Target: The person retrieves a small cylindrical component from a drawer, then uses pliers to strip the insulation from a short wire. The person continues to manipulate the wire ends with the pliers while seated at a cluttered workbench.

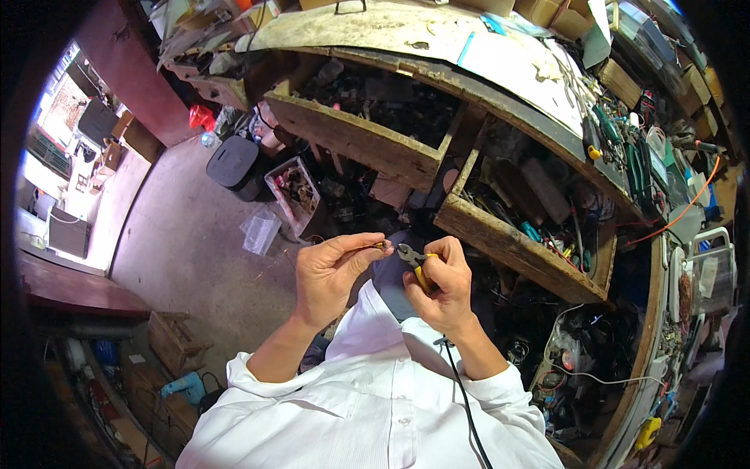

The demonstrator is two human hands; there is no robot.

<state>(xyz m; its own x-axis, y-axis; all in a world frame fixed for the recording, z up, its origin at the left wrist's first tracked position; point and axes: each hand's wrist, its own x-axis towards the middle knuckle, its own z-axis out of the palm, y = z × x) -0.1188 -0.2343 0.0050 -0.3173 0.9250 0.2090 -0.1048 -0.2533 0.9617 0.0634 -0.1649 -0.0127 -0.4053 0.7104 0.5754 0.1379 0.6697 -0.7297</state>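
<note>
My right hand point(443, 285) is closed round the yellow handles of a pair of cutting pliers point(411, 256), whose metal head points toward my left hand. Between the thumb and fingertips of my left hand point(328, 273) is a small brass-coloured piece point(382, 245), too small to name. The jaws lie close beside it; I cannot tell whether they touch it. Both hands are held in front of my chest, over my lap.
Ahead, two wooden drawers point(355, 133) point(519, 246) stand pulled out under a cluttered workbench point(375, 31). Hand tools point(633, 156) crowd its right side. On the floor to the left are a dark bin point(234, 166), a box of scraps point(293, 195) and a clear plastic bag point(263, 230).
</note>
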